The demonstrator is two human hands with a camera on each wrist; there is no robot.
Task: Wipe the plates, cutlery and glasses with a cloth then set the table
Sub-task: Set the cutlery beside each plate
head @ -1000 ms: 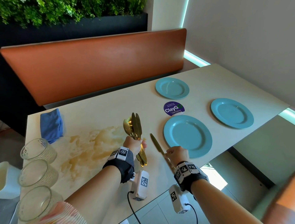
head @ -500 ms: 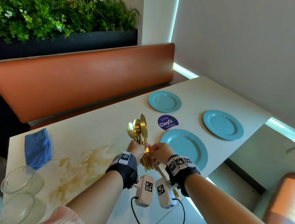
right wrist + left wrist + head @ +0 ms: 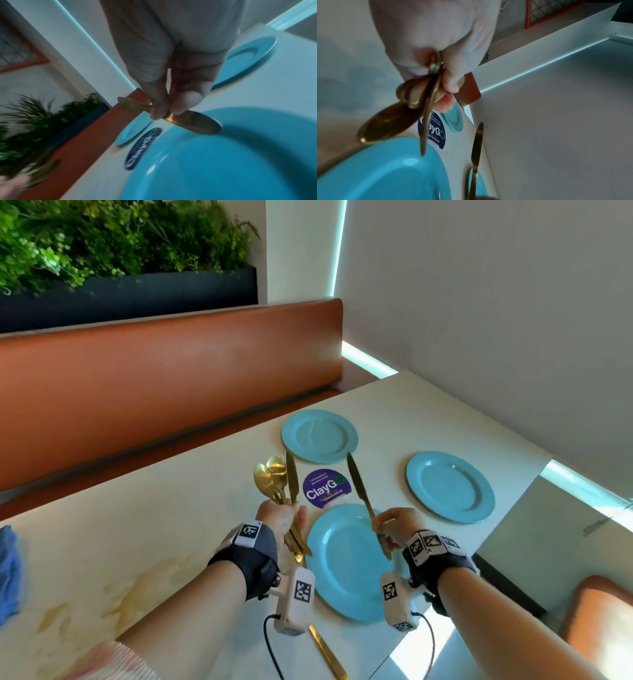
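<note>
Holding a bundle of gold cutlery (image 3: 281, 491) upright, the left hand (image 3: 279, 517) has its grip wrapped tightly round the handles, just to the left of the nearest blue plate (image 3: 346, 570); spoon bowls and a knife blade fan out above the fist, and the handle ends hang below it over the left rim of that plate. The left wrist view confirms the fingers (image 3: 452, 83) curled round the stacked handles. The right hand (image 3: 394, 529) pinches a single gold knife (image 3: 359, 491) near its handle between thumb and fingers, blade pointing up and away, held above the far part of the nearest blue plate and clear of its surface. A round purple sticker (image 3: 327, 489) lies on the worktop (image 3: 154, 508) just beyond the nearest blue plate, between the bundle and the single knife. A second blue plate (image 3: 320, 436) lies beyond the sticker, and a third blue plate (image 3: 450, 487) lies to the right of the nearest blue plate, apart from it. Another gold knife (image 3: 327, 655) lies flat on the worktop near the front edge, on the near left side of the nearest blue plate. A blue cloth (image 3: 8, 570) lies far to the left of that plate, at the edge of the head view.
</note>
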